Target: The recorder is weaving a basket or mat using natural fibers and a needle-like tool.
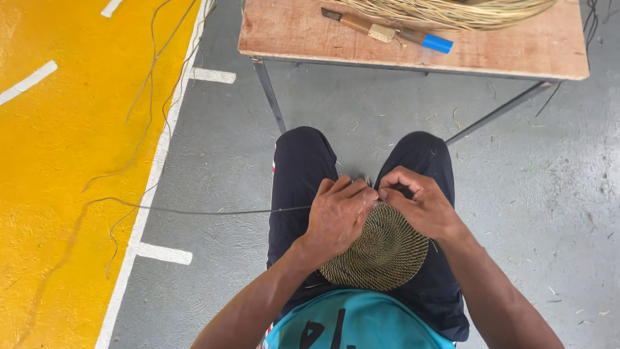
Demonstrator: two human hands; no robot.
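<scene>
Two hands pinch together at the far rim of a round woven disc (381, 249) resting on the lap. Left hand (337, 216) lies over the disc, fingers closed on its edge and a long thin strand (194, 211) trailing left over the floor. Right hand (423, 205) has fingertips pinched on the rim. Disc looks light and stiff-ish but bendy; best gripped at the rim. Table (536, 55) ahead holds a tool (387, 31).

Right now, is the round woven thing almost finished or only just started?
A flat round woven disc already lies done on the lap. Both hands, left hand and right hand, pinch its far edge, working in a long thin strand that trails over the floor. No sides rise yet, and a big bundle of cane waits on the table.
</scene>
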